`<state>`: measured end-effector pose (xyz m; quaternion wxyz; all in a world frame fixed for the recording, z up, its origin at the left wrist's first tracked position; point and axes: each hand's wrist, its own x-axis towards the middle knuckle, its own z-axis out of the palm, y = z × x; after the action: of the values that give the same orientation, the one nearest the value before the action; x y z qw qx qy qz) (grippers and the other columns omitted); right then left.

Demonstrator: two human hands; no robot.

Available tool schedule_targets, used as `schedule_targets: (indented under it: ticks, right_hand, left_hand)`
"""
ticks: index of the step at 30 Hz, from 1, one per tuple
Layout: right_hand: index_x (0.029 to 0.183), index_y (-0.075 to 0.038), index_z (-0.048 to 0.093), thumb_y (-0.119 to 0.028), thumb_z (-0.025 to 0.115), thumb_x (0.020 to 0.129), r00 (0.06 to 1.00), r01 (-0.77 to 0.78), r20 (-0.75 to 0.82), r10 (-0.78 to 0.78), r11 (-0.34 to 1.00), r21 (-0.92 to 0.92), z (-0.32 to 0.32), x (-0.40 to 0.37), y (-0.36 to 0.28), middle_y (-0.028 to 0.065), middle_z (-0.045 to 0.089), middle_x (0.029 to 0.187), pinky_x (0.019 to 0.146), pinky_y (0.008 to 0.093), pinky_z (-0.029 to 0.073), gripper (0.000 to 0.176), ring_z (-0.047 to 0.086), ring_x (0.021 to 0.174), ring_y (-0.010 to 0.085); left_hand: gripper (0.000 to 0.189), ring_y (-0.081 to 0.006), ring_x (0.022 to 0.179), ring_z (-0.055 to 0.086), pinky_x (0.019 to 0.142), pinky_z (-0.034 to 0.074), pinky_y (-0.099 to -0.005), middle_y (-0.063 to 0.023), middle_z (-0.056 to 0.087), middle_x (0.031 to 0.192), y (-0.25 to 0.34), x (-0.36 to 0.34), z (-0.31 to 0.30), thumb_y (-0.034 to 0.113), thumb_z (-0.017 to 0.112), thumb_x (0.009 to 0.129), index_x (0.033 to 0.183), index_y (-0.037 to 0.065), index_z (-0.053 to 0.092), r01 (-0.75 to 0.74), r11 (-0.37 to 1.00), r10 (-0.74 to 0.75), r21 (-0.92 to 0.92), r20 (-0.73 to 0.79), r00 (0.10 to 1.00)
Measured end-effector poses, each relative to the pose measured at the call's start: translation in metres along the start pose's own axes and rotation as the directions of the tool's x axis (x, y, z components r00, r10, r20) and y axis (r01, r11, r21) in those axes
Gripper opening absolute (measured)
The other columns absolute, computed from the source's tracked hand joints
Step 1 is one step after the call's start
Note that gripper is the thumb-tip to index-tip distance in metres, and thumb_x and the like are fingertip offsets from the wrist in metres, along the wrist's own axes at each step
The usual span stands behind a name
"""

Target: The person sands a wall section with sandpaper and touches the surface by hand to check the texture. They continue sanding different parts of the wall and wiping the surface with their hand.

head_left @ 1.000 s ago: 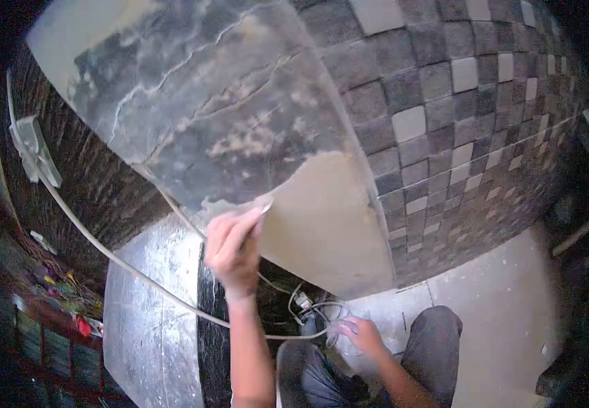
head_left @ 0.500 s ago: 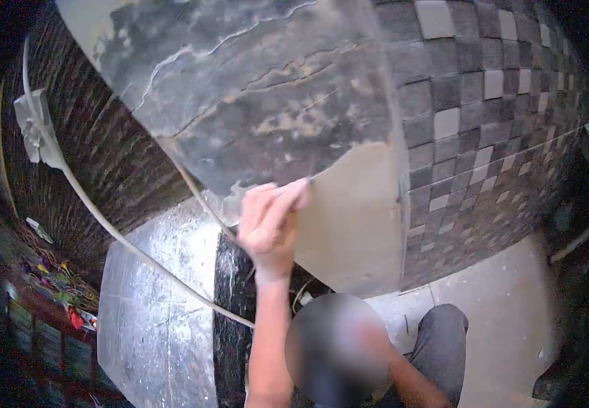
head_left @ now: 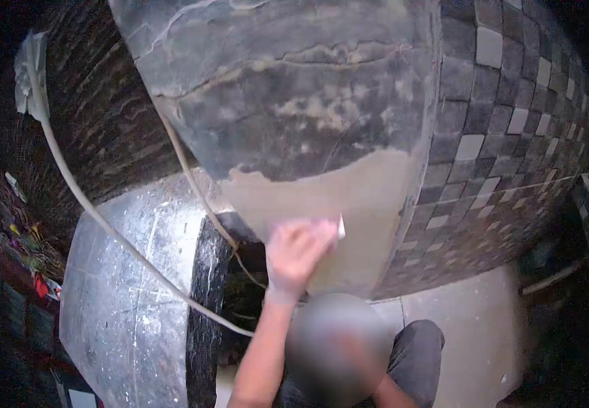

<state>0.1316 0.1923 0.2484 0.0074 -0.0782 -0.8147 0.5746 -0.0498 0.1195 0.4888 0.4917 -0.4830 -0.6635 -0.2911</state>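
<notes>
My left hand (head_left: 300,250) is closed around a small flat scraper-like blade (head_left: 340,226), seen only as a pale edge past the fingers. Hand and blade are smeared by motion, against the lower part of a sloping panel (head_left: 253,126). Smooth beige coating (head_left: 362,194) covers that lower part, with a wavy upper border. Above it the surface is dark grey, with pale blotches and cracks. Of my right arm, the forearm (head_left: 393,393) shows at the bottom; a blurred round patch hides the hand and whatever it may hold.
Grey mosaic tiles (head_left: 471,146) line the right side. A pale cable (head_left: 114,231) loops across the left, and a thinner cable (head_left: 189,173) runs beside the panel. A shiny grey slab (head_left: 131,272) stands lower left. My bent knee (head_left: 420,347) is above the light floor (head_left: 474,333).
My left hand has moved down and slightly right from the coating's upper border. Beige coating now reaches farther left across the panel. The view has shifted a little.
</notes>
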Motion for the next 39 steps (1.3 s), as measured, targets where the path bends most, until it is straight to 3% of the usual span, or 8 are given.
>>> schedule_targets:
  ticks: [8,11,15,22,27,31,33,39]
  right_hand:
    - [0.110,-0.006,0.068,-0.031,0.063,0.093,1.000,-0.026,0.004,0.026,0.999,-0.018,0.007,0.001,0.007,0.0182,0.070,0.096,0.078,0.0377,0.052,0.031,0.069,0.086,0.0287]
    - [0.108,-0.004,0.068,-0.029,0.066,0.092,0.998,-0.061,-0.010,0.062,0.995,0.073,0.001,0.002,-0.004,0.0192,0.070,0.091,0.076,0.0367,0.052,0.029,0.069,0.082,0.0265]
    - [0.108,-0.003,0.068,-0.027,0.067,0.091,0.998,-0.022,-0.049,0.031,0.985,0.170,0.022,0.005,0.018,0.0185,0.071,0.093,0.079,0.0359,0.052,0.029,0.070,0.085,0.0281]
    - [0.108,-0.003,0.068,-0.027,0.067,0.091,0.992,0.049,-0.115,-0.045,0.998,0.033,0.015,0.010,0.018,0.0182,0.071,0.097,0.080,0.0367,0.052,0.029,0.070,0.087,0.0306]
    - [0.107,-0.005,0.070,-0.026,0.068,0.090,0.999,0.018,-0.048,-0.016,0.999,0.029,0.012,-0.001,0.012,0.0172,0.071,0.094,0.078,0.0364,0.053,0.027,0.070,0.085,0.0304]
    - [0.105,-0.004,0.070,-0.025,0.068,0.088,0.999,0.010,-0.046,-0.012,0.999,-0.033,0.017,0.003,0.031,0.0172,0.071,0.094,0.078,0.0368,0.053,0.027,0.070,0.084,0.0301]
    - [0.105,-0.004,0.070,-0.024,0.069,0.088,0.997,-0.017,-0.073,0.014,0.999,-0.040,0.024,0.006,0.045,0.0175,0.071,0.095,0.078,0.0372,0.053,0.026,0.070,0.085,0.0305]
    - [0.105,-0.004,0.070,-0.020,0.069,0.086,0.978,-0.049,-0.204,0.039,0.998,-0.045,0.011,-0.010,0.022,0.0170,0.071,0.096,0.079,0.0394,0.054,0.025,0.070,0.088,0.0344]
  left_hand:
    - [0.029,-0.0221,0.077,0.063,0.072,0.053,-0.0352,-0.0030,0.071,0.084,-0.028,0.078,-0.019,0.006,0.070,0.063,0.092,0.007,0.074,-0.029,0.998,0.041,0.061,-0.202,0.979]
    - [0.028,-0.0211,0.078,0.065,0.068,0.054,-0.0324,-0.0026,0.071,0.083,-0.003,0.011,-0.010,0.007,0.070,0.065,0.092,0.009,0.074,0.020,0.999,-0.014,-0.032,0.165,0.986]
    - [0.031,-0.0207,0.074,0.065,0.067,0.054,-0.0299,-0.0028,0.072,0.082,-0.020,0.073,-0.036,0.006,0.069,0.062,0.092,0.008,0.074,-0.084,0.991,0.100,0.106,-0.155,0.983]
    - [0.018,-0.0170,0.070,0.064,0.058,0.053,-0.0293,0.0008,0.066,0.075,0.015,-0.029,0.005,0.013,0.072,0.068,0.085,0.017,0.074,0.014,1.000,-0.017,0.010,0.294,0.956]
    - [0.015,-0.0181,0.072,0.063,0.059,0.051,-0.0304,0.0007,0.067,0.075,0.000,0.085,-0.026,0.012,0.073,0.068,0.082,0.015,0.073,-0.154,0.980,0.171,0.123,-0.147,0.974]
    - [0.022,-0.0187,0.068,0.062,0.057,0.050,-0.0346,0.0011,0.064,0.075,-0.009,0.029,-0.007,0.012,0.072,0.069,0.091,0.019,0.070,-0.072,0.995,0.070,0.071,0.029,0.997]
    - [0.024,-0.0200,0.072,0.062,0.059,0.051,-0.0366,-0.0006,0.063,0.080,0.026,-0.078,-0.011,0.017,0.071,0.072,0.096,0.023,0.071,0.152,0.985,-0.174,0.085,0.519,0.837]
    - [0.021,-0.0231,0.099,0.063,0.089,0.049,-0.0321,-0.0085,0.067,0.107,0.131,-0.235,-0.036,0.014,0.078,0.078,0.098,0.010,0.072,0.881,0.447,-0.777,-0.152,0.423,0.467]
